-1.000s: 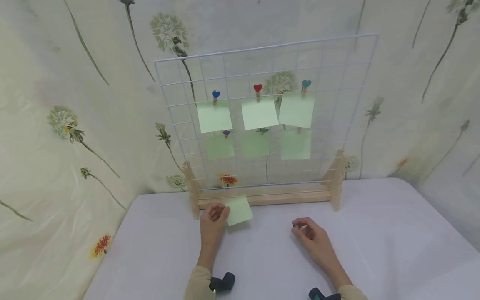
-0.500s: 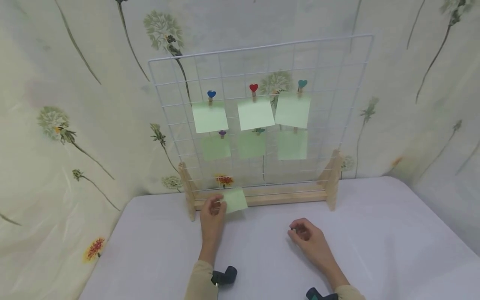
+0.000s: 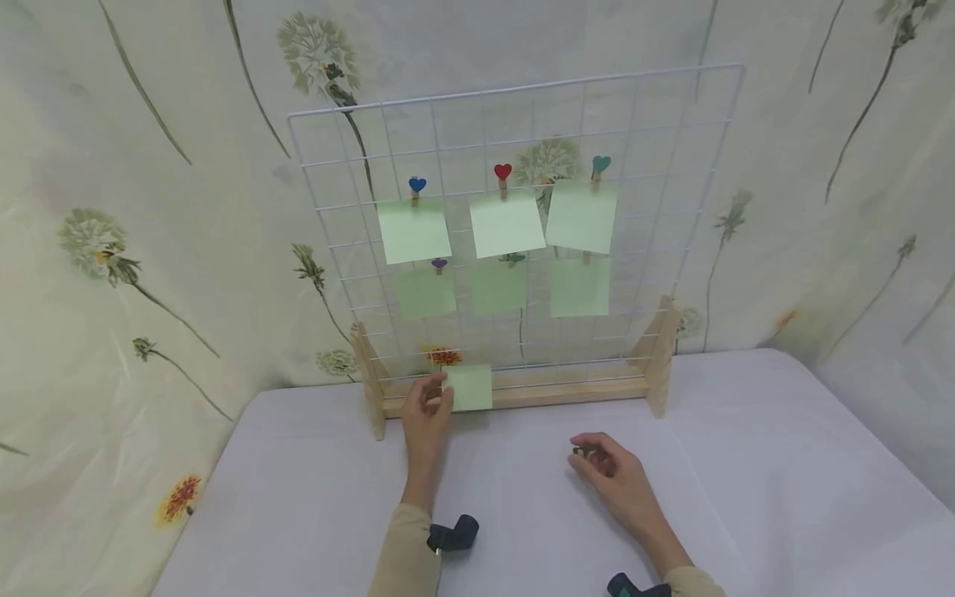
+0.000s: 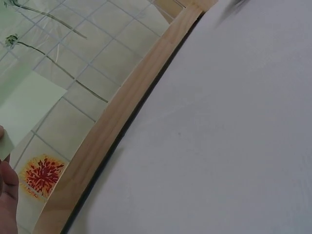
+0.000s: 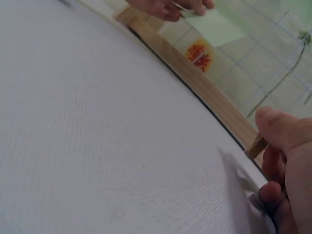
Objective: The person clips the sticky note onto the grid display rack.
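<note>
My left hand pinches a pale green paper note by its left edge, low in front of the wire grid. In the left wrist view the note hangs before the wires; only some fingertips show at the edge. My right hand is above the table to the right, thumb and fingers curled around a small wooden clothespin, mostly hidden by the fingers. Above, several green notes hang on the grid in two rows, with heart-topped clothespins visible on most of them.
The grid stands in a wooden base at the back of a table with a white cloth. Flower-patterned fabric hangs behind. Each wrist wears a black camera mount.
My left hand has raised the note from near the table up to the wooden base and turned it more upright. The right hand has barely moved.
</note>
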A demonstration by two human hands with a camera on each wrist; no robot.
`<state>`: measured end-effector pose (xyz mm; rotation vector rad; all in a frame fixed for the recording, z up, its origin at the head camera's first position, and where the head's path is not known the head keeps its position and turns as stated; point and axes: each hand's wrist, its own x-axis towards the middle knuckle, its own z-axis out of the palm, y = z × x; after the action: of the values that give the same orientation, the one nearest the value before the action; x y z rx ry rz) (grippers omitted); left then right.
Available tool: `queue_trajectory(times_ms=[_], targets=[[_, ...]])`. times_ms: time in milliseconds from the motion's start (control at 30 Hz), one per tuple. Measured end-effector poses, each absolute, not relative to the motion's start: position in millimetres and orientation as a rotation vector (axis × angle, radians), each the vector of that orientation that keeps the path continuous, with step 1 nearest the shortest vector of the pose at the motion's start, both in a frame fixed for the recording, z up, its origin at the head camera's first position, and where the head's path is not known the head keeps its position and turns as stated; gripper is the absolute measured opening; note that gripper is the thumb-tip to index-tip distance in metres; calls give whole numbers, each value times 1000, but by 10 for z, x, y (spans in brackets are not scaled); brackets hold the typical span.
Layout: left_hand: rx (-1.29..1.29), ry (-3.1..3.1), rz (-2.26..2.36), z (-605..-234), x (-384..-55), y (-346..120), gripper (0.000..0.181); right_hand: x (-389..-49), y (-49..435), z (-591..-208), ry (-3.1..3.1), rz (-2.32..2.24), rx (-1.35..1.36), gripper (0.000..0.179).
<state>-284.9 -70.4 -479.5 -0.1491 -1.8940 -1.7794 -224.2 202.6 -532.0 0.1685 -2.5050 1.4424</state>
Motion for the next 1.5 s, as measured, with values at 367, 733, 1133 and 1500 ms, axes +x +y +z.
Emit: queue_trajectory(times_ms=[367, 733, 1133, 1500], targets=[[-104, -1956, -1775, -4635, -2823, -679, 24, -2142, 1978, -5134, -2438, 1461, 295, 21], [-75, -1914, -1806, -4612, -2866, -642, 23, -2263, 2017, -5374, -2524, 1383, 181, 13], [-61, -1874, -1821, -4649, -2955, -605, 24, -2284, 2048, -5410, -2470, 1278, 264, 23], [-46, -1867, -1847, -4659, -3015, -606, 24, -2292, 2039, -5420, -2482, 1255, 205, 30]])
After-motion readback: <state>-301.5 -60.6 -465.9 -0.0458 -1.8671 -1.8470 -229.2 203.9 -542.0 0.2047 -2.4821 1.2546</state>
